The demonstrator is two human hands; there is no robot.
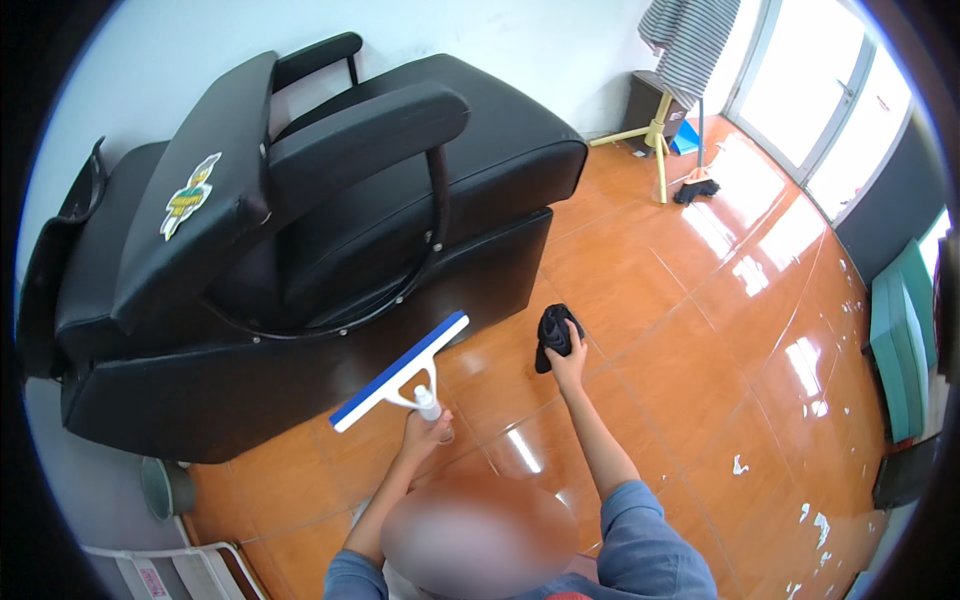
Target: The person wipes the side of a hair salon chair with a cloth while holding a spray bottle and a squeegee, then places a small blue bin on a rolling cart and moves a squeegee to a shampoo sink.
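My left hand (427, 433) is closed around the white handle of a squeegee (401, 373) with a blue blade edge, held slantwise in front of the black padded chair (315, 375). A white-topped bottle seems to be in the same hand, partly hidden by the squeegee's handle and my fingers. To the right, my right hand (570, 361) grips a bunched black cloth (555, 334) above the orange tiled floor (637, 375).
A grey bucket (166, 489) stands by the chair's lower left. Ahead right are a yellow stand (657, 135) draped with striped cloth, a broom (697, 184) and a blue dustpan (685, 139). White scraps (822, 529) litter the floor near a teal seat (896, 352).
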